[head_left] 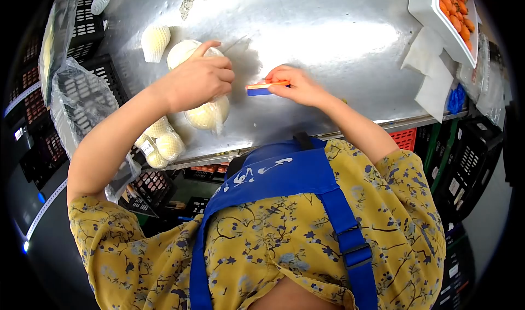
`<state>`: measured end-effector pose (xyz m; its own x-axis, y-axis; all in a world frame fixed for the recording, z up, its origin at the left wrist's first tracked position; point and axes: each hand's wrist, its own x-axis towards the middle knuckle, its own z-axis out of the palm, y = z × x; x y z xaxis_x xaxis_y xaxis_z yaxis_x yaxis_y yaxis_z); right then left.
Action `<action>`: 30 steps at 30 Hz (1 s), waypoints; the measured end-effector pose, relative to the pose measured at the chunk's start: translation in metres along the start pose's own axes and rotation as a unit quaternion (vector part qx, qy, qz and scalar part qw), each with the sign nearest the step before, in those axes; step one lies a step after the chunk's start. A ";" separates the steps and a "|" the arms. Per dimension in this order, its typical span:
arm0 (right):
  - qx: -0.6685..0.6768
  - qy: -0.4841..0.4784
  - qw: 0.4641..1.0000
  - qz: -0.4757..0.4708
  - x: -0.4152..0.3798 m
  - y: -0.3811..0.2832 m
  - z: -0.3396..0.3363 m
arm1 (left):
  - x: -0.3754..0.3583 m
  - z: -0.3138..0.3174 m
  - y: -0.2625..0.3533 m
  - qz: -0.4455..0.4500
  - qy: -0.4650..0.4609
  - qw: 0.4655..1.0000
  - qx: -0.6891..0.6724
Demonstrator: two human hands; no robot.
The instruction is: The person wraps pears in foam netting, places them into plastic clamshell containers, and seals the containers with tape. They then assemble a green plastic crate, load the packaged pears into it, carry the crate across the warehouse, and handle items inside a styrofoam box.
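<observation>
My left hand [201, 79] is above two pale round fruits in clear wrap, a far one [181, 52] and a near one [208, 114]. Its fingers are curled together with one raised; whatever they may pinch is hidden. My right hand [298, 86] grips a small flat blue, white and orange box [267, 88] just over the metal table. Left of the far fruit lies a pale fruit in a foam net [156, 42]. Near the table's front edge is a clear-wrapped pack of foam-netted fruit [164, 144] with a white label.
A white box [429, 15] of small orange fruits stands at the far right of the metal table [328, 42], with white paper [429, 72] beside it. Black crates [85, 20] and clear plastic bags [82, 91] line the left side. More crates [465, 162] stand at the right.
</observation>
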<state>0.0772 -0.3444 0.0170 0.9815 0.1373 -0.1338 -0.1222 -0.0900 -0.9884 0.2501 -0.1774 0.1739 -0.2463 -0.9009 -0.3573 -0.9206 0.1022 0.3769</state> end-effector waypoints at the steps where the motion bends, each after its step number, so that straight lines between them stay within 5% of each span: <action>1: -0.009 -0.022 1.000 0.021 0.006 -0.002 0.005 | -0.004 0.000 0.001 -0.001 0.005 1.000 -0.004; 12: -0.115 -0.113 0.984 0.074 0.069 -0.018 0.023 | -0.012 -0.002 -0.003 0.036 0.028 0.998 -0.033; 16: -0.152 -0.156 0.974 0.068 0.080 -0.036 0.020 | -0.006 -0.001 -0.011 0.046 -0.042 0.997 -0.041; 19: -0.298 -0.106 0.949 0.019 0.080 -0.036 0.040 | -0.001 -0.004 -0.012 0.020 -0.072 0.995 -0.073; 23: -0.320 0.033 0.947 0.002 0.056 -0.057 0.029 | -0.002 -0.003 -0.011 -0.003 -0.024 0.994 -0.106; 24: -0.334 0.139 0.931 -0.052 0.048 -0.047 0.019 | 0.000 -0.002 -0.010 -0.003 -0.009 0.994 -0.110; 27: -0.345 0.251 0.901 -0.076 0.019 -0.014 -0.029 | 0.015 0.004 -0.008 -0.042 -0.017 0.993 -0.114; 30: -0.482 0.238 0.843 -0.011 -0.010 -0.007 -0.060 | 0.036 0.007 -0.005 -0.062 -0.043 0.990 -0.120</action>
<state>0.0775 -0.4042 0.0295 0.9580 -0.2416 0.1545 -0.1515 -0.8839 -0.4425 0.2436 -0.2075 0.1536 -0.1698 -0.8604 -0.4805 -0.8491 -0.1197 0.5144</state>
